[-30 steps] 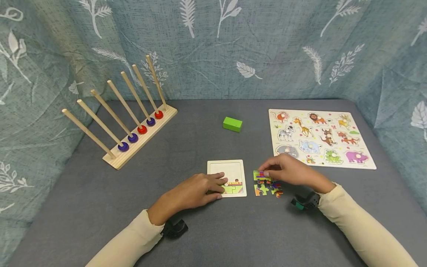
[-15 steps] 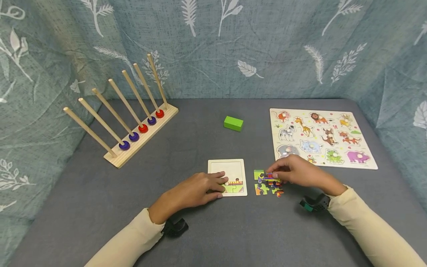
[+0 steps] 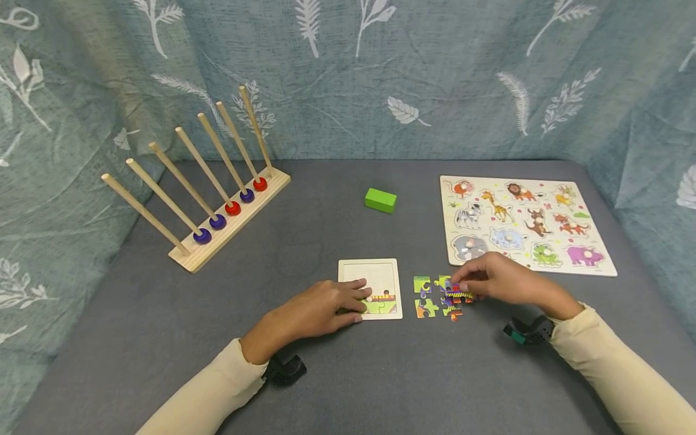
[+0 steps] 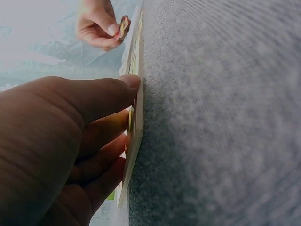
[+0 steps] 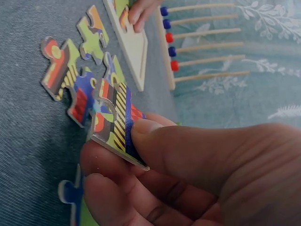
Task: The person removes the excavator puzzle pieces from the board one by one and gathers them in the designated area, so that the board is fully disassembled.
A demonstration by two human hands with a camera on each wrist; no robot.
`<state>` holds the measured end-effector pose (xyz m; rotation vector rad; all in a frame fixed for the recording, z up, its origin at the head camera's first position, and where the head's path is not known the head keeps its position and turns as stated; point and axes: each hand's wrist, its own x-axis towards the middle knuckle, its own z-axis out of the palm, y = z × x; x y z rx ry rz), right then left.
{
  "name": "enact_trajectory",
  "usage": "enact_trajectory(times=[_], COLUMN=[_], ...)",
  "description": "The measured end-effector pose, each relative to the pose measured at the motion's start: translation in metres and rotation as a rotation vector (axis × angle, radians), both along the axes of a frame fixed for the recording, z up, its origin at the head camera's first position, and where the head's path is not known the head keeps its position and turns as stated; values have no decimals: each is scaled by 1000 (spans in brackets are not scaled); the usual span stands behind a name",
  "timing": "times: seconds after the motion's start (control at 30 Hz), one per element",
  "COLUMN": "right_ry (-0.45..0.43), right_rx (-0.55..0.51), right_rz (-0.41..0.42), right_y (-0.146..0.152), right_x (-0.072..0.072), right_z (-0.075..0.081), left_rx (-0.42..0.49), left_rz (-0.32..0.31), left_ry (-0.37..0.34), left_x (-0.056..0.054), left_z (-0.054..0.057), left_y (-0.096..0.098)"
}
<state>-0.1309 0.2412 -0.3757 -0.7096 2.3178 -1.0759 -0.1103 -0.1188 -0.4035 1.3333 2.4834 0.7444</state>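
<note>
A small square wooden puzzle tray (image 3: 371, 273) lies on the grey table, with a few pieces fitted along its near side. My left hand (image 3: 321, 308) rests on its left part; in the left wrist view the thumb touches the tray's edge and the fingers (image 4: 106, 127) lie on top. My right hand (image 3: 500, 278) pinches a jigsaw piece (image 5: 120, 120) with yellow-black stripes between thumb and fingers, tilted above the other pieces. Several loose jigsaw pieces (image 3: 426, 309) in green, purple and red lie right of the tray, some partly hidden behind the held piece.
A wooden peg rack (image 3: 198, 257) with red and purple rings stands at the back left. Behind the tray lies a green block (image 3: 380, 200). An animal peg-puzzle board (image 3: 594, 232) sits at the back right, just beyond the right hand. A patterned curtain (image 3: 348, 109) hangs behind the table.
My right hand has moved right with the striped piece, uncovering more of the loose pieces. My left hand stays on the tray.
</note>
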Motion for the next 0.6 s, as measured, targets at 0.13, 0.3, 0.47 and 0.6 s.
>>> enact_trajectory(times=[0.13, 0.3, 0.47, 0.6], right_ry=[-3, 13, 30, 12], right_rx=[-13, -8, -21, -24], right_rz=[4, 19, 60, 72], right_y=[2, 6, 12, 15], right_x=[4, 7, 7, 9], right_z=[-2, -4, -5, -5], left_rx=[0, 1, 0, 4], left_rz=[-1, 1, 6, 11], left_ry=[-6, -11, -7, -9], left_x=[0, -1, 0, -1], left_z=[1, 0, 0, -1], left_y=[0, 0, -1, -1])
